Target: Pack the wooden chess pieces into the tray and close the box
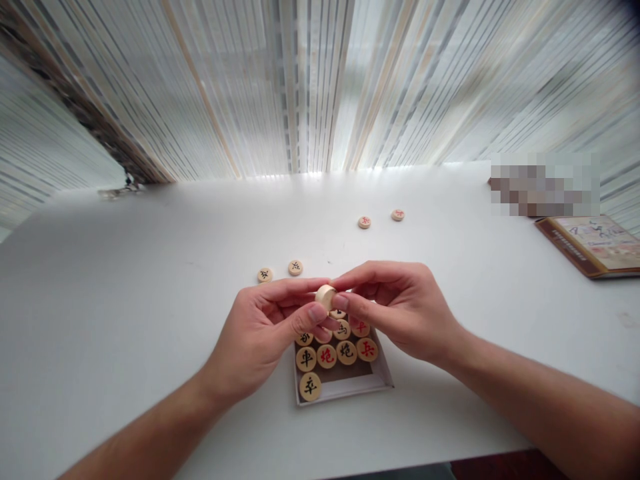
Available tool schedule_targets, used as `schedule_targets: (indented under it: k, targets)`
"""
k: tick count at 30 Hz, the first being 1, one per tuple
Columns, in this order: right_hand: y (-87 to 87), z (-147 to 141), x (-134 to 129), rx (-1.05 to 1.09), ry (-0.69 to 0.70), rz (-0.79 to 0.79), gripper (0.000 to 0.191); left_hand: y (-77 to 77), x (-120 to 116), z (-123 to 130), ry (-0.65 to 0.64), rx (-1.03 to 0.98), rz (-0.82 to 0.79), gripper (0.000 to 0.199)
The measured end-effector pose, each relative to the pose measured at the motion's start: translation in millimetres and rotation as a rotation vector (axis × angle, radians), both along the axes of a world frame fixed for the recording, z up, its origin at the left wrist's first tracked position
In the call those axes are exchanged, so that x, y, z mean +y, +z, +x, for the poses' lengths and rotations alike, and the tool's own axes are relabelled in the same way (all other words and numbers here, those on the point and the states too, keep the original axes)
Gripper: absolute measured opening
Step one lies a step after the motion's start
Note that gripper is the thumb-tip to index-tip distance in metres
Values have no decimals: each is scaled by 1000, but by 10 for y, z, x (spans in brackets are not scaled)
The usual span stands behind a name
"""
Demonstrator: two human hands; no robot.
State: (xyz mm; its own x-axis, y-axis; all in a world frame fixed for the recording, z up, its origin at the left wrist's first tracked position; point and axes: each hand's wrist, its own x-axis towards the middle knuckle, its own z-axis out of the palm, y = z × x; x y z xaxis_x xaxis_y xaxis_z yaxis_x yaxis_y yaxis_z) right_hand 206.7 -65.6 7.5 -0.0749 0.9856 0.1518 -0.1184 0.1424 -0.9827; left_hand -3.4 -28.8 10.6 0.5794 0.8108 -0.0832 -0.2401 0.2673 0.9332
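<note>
Between the fingertips of both hands is a round wooden Chinese chess piece [325,297], tilted on edge with a plain pale face showing. My left hand [270,320] pinches it from the left, thumb below and index finger above. My right hand [395,303] grips it from the right in the same way. Directly beneath lies a shallow white-edged box [350,387] holding rows of chess pieces with black and red characters. The lowest row has a single black-lettered piece [310,387] in its left corner. My hands hide the upper part of the box.
Two black-lettered pieces [295,267] lie on the white table [125,300] just beyond my left hand. Two red-lettered pieces [365,222] sit farther back. A brown-edged flat box or booklet [595,243] rests at the right, below a blurred-out patch. Striped curtains [320,87] hang along the back edge.
</note>
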Motion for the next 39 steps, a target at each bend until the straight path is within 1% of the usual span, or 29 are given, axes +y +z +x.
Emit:
schedule_targets:
  k: [3,10,14,18,20,21,23,25,29,32,35,39]
  targets:
    - [0,0,11,-33,-3,27,16,-2,0,-16,-5,-4,-5,29]
    - [-7,-5,11,-136,-21,156,14,40,-14,-16,8,14,10,42]
    - [-26,7,20,-123,-1,220,14,59,-12,-4,1,16,-4,38]
    - [-30,20,43,-154,-5,246,7,49,-20,1,17,33,-4,30]
    - [-19,20,45,-181,-16,228,1,39,-36,1,47,69,31,29]
    - [-11,18,42,-192,-21,207,4,35,-45,1,69,95,66,29]
    - [2,10,31,-196,-16,159,8,28,-63,-1,117,156,172,28]
    - [6,2,17,-160,13,110,6,22,-77,-2,161,223,304,26]
    - [-12,-18,1,-54,65,17,26,-6,-86,-8,227,347,585,20]
    - [-10,-36,3,16,79,-55,29,-37,-80,-24,270,385,730,18]
    - [18,-50,13,96,97,-138,28,-53,-71,-40,254,369,757,22]
    - [53,-40,26,116,86,-179,27,-42,-63,-41,213,341,703,26]
